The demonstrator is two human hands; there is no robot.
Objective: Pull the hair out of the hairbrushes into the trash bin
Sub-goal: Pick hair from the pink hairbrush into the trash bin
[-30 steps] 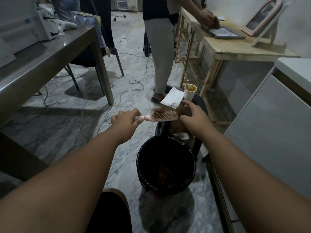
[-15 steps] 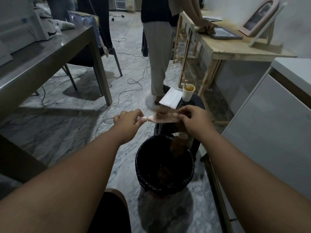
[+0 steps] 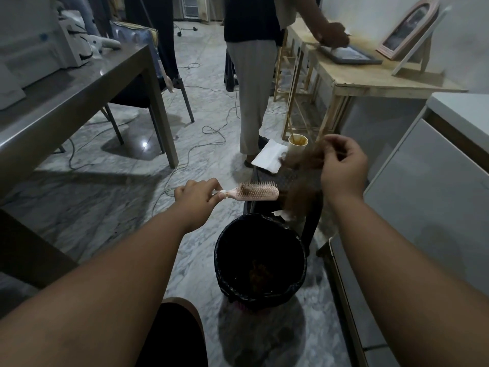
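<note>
Brown clump of hair [image 3: 304, 165] is now off the brush and up in our right hand [image 3: 344, 165]. Half a sec ago that hand was still down at the brush head w/ the wad stuck on the bristles; since then we've pulled up and to the right, and the wad came away w/ it. Fingers pinched together on the top of the clump, rest of it hangs down blurry toward the far rim of the bin.

Pink brush [image 3: 254, 193] held level by the handle, left hand [image 3: 198, 197] wrapped tight round it, bristles up, just beyond the far rim of the black bin [image 3: 260, 295]. Small tuft still sits in the bristles at the handle end, so not fully clean.

Bin is below and nearer to us than the clump; some hair already at the bottom. Clump isn't over the opening yet imo: need to bring the right hand back toward us before letting go, else it lands on the black stool [image 3: 291, 178] behind the bin. Then 1 more pull for the leftover tuft.
</note>
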